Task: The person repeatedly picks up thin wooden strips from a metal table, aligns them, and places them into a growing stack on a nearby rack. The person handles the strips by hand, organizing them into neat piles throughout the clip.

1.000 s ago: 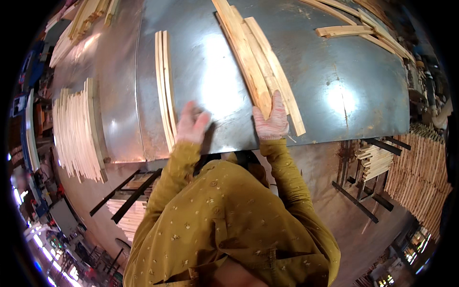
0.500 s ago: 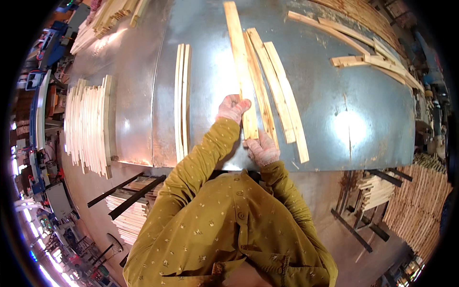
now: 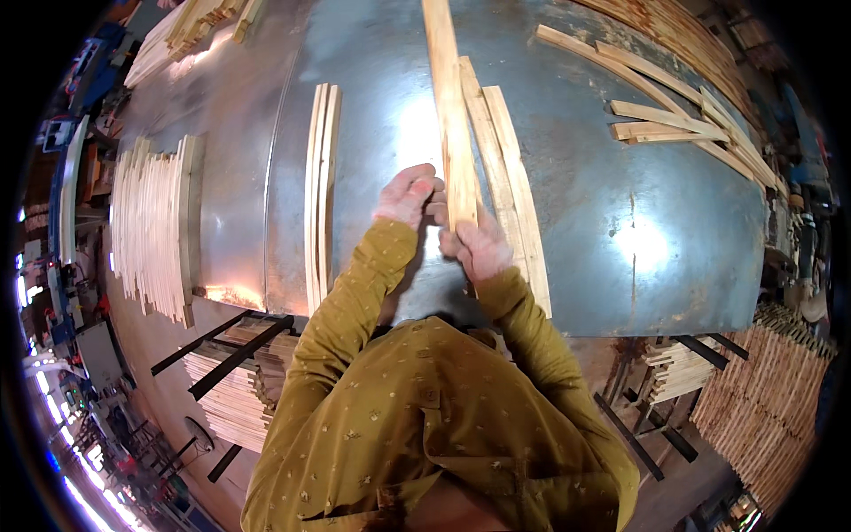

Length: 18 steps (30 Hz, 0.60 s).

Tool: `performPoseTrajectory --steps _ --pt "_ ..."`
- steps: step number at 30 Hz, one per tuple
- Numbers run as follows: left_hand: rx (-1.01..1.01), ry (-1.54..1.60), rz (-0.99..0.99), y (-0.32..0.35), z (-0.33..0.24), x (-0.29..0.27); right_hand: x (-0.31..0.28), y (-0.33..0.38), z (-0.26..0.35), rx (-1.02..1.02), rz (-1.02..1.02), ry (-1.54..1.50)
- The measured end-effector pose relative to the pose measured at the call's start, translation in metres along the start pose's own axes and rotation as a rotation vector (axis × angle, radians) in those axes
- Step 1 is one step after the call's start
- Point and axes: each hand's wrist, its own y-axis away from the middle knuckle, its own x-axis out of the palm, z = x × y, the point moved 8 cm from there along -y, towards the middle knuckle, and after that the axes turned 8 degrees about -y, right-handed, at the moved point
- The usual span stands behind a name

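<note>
A broad sheet-metal table (image 3: 620,239) fills most of the view, its grey surface glaring under overhead light. Along its left edge stands a thick stack of pale wooden slats (image 3: 151,226), and a smaller heap of slats (image 3: 191,22) lies at the far left corner. To the right, loose slats (image 3: 674,115) lie scattered and crossed near the far edge, with more bundled wood (image 3: 762,390) stored below the table on the right and on a dark metal rack (image 3: 239,355) below on the left. Nearer the middle, a narrow pair of curved strips (image 3: 319,177) lies lengthwise on the metal, well apart from the hands. Two flat slats (image 3: 510,186) lie side by side just right of centre. Half a second ago both hands were pressed low on this group; now a single long slat (image 3: 448,106) has been raised at its near end and points away from the person, above its neighbours. The right hand (image 3: 479,248) has its fingers clamped round the slat's near end, and the left hand (image 3: 408,195) sits just beside it, fingers curled together against the slat's left edge, though whether they truly grip it I cannot tell. By my reading, one piece has been singled out from the group and is now under the hands' control.
</note>
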Motion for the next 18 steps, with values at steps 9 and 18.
performPoseTrajectory --steps 9,18 --pt "0.043 -0.904 -0.179 0.033 0.035 -0.027 -0.043 -0.124 0.237 -0.488 -0.26 0.802" --pt "-0.024 -1.124 0.025 0.042 0.08 0.034 -0.202 0.13 0.023 -0.029 -0.385 1.783"
